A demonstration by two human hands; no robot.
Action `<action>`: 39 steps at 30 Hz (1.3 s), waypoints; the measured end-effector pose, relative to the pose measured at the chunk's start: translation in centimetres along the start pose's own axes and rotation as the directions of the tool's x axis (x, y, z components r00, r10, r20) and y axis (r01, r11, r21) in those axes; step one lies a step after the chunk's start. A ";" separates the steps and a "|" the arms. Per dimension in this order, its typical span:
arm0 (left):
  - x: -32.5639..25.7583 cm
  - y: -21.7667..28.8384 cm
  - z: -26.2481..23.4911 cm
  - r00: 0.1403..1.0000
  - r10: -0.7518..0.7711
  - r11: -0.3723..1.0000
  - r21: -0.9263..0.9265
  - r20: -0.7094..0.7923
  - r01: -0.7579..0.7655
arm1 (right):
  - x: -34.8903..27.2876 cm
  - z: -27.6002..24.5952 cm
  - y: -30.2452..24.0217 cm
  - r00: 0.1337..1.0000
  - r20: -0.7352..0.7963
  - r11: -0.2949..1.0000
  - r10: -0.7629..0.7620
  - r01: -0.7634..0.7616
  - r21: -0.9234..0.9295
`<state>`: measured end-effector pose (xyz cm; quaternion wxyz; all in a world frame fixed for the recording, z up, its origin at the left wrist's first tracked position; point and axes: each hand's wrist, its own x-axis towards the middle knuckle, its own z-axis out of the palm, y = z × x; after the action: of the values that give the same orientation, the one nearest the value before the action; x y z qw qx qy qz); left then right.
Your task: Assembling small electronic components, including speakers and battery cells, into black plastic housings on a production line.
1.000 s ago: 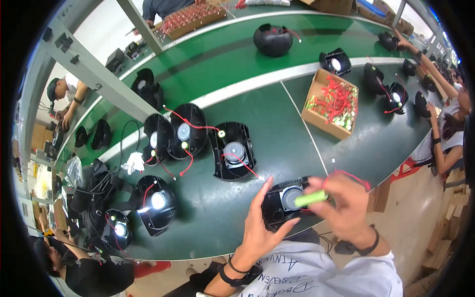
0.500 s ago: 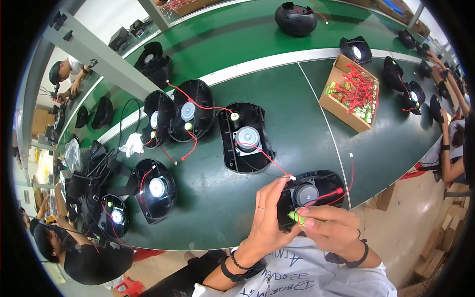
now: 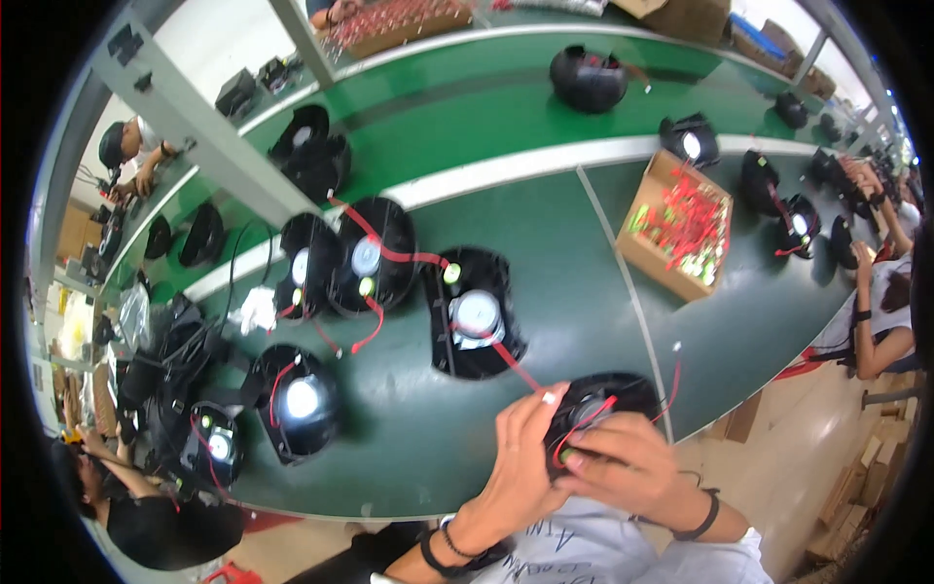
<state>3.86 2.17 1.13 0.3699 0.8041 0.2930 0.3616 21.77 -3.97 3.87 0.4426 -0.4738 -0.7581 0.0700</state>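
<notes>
Your left hand [image 3: 520,457] is lying half-open along left side of black shell [image 3: 628,386]; cannot tell if gripping. Your right hand [image 3: 623,462] is pinching one green cell [image 3: 569,457] against shell; cell is no longer showing openly, so seating seems to be progressing. Five speaker-fitted shells [image 3: 486,362] are lying leftward; farther, one carton [image 3: 662,265] is holding uncountable jumbled cells [image 3: 694,229]; one rounded housing [image 3: 589,82] is sitting on green belt [image 3: 467,117].

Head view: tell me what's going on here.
Someone is working on a black shell with both hands. The left hand lies against its left side, while the right hand has its fingers on a green cylinder, mostly hidden, so whether it is seated can't be told. Another shell, with a round speaker, lies just beyond. A box of red-wired cylinders stands farther off, to the right.
</notes>
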 end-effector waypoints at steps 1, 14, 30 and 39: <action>-0.2 0.1 0.0 0.999 -0.015 1.000 0.002 0.051 0.014 | -0.5 -0.3 0.2 0.999 0.046 0.999 0.003 -0.001 -0.037; 1.3 1.8 -0.3 0.984 -0.175 0.984 -0.009 0.012 0.175 | -0.7 -4.8 0.5 0.798 -0.111 0.805 0.592 -0.592 0.039; 9.6 5.8 -14.0 0.995 -0.075 0.979 0.188 -0.058 0.085 | 2.4 -6.0 7.3 0.661 -0.102 0.655 0.743 -0.687 0.314; 35.1 -19.0 -21.7 0.587 -0.358 0.321 0.494 -0.727 0.808 | 7.3 -10.8 0.4 0.827 -0.335 0.832 0.451 -0.526 -0.179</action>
<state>2.52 46.96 8.73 -0.0092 0.5828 0.7840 0.2135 28.84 -1.41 14.52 0.4447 -0.7126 -0.5424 0.0133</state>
